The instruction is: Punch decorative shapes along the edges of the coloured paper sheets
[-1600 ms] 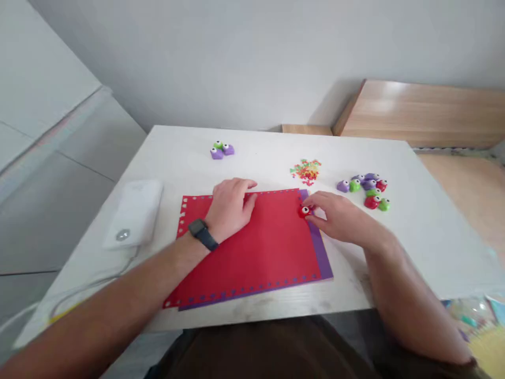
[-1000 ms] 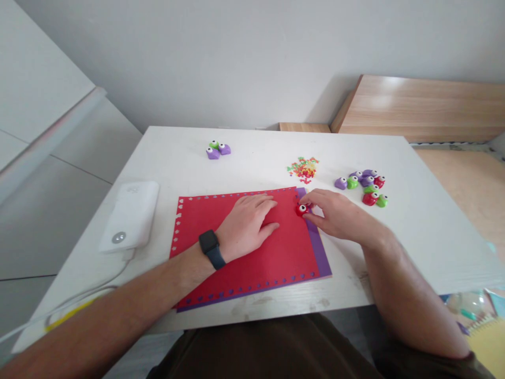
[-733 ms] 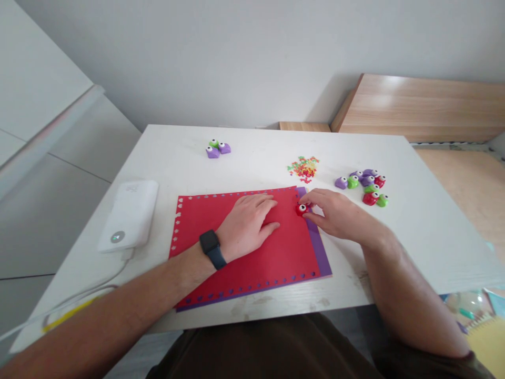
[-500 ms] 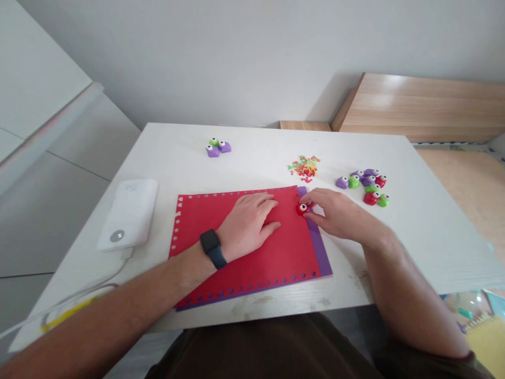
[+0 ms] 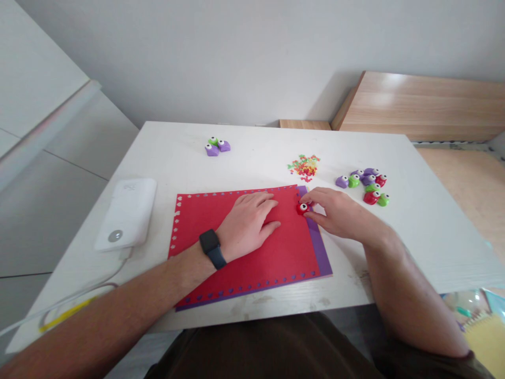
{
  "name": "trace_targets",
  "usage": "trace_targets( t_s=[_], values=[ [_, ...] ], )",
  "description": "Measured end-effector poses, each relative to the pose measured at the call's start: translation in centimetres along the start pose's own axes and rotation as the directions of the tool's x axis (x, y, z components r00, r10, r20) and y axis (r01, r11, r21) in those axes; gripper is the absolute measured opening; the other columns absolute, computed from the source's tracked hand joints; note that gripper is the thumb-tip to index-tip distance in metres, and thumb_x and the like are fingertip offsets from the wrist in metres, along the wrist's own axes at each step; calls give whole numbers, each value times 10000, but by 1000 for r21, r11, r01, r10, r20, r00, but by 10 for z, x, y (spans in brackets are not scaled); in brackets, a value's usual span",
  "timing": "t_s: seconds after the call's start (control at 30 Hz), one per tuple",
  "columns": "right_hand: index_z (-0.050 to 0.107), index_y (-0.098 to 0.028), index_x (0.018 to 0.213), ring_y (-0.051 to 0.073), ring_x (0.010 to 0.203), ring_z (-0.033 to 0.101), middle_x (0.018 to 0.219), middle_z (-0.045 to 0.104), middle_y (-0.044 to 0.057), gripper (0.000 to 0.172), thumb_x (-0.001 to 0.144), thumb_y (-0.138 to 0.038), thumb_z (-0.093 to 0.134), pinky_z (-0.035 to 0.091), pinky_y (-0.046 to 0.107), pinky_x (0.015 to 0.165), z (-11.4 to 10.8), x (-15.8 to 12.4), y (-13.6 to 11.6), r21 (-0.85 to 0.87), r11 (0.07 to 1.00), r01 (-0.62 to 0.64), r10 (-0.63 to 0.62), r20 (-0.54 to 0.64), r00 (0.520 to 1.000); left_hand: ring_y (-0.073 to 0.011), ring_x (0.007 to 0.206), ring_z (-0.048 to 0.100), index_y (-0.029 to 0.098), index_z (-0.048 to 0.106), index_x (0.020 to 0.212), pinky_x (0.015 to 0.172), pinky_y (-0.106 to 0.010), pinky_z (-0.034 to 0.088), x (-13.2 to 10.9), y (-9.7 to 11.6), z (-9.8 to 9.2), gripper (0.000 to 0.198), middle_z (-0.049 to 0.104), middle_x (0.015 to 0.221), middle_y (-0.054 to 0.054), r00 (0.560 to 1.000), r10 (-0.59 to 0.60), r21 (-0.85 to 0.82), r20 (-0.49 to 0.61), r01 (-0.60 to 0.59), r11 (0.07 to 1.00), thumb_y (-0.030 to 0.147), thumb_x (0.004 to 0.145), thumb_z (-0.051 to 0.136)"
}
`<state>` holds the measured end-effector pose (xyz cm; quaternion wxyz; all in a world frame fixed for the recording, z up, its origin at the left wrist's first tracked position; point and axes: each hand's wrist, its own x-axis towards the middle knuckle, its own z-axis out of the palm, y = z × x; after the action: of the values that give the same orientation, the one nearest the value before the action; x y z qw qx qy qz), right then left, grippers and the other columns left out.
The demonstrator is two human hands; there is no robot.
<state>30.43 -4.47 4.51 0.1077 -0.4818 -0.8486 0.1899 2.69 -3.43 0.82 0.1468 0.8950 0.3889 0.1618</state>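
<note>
A red paper sheet (image 5: 276, 252) lies on a purple sheet (image 5: 322, 258) near the front of the white table (image 5: 256, 158). Small cut-out shapes line the red sheet's edges. My left hand (image 5: 250, 223), with a black watch on the wrist, lies flat and open on the red sheet. My right hand (image 5: 335, 213) pinches a small red punch with an eye (image 5: 302, 208) at the red sheet's right edge, near its far corner.
A cluster of purple, green and red punches (image 5: 366, 185) sits right of my right hand. A heap of coloured paper bits (image 5: 304, 167) lies behind the sheets. Three more punches (image 5: 216, 146) sit far left. A white device (image 5: 126, 213) with a cable lies left.
My left hand slid from the sheet's far edge toward its middle and has lain still since. My right hand has stayed on the red punch at the same edge.
</note>
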Motion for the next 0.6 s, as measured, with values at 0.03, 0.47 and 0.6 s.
trace_targets(
  t_s=[0.03,0.47,0.6],
  values=[
    [707,-218,1151,272,1070,710,1151,758,92,190,974,-190,645,548,430,968,0,0,0,2,1000,4,-4,0,1000,-318,1360,590,169,657,1322,1185,-534,460,0,0,0,380,644,1462,-137,1000,1,-4,-1,-1,1000,368,1000,676],
    [728,-238,1119,271,1053,722,1140,779,78,204,929,-179,682,556,416,948,-2,-1,2,18,1000,5,-5,11,1000,-321,1366,584,176,655,1327,1185,-534,456,-1,1,-1,377,643,1455,-146,1000,-1,-21,-8,1,1000,350,993,676],
    [724,-238,1112,263,1042,722,1130,778,74,192,932,-179,687,557,407,939,-3,-2,2,28,1000,7,-7,6,1000,-323,1372,580,161,655,1328,1184,-531,455,-1,1,0,381,643,1460,-146,1000,-3,-14,-7,3,1000,359,1003,669]
  ],
)
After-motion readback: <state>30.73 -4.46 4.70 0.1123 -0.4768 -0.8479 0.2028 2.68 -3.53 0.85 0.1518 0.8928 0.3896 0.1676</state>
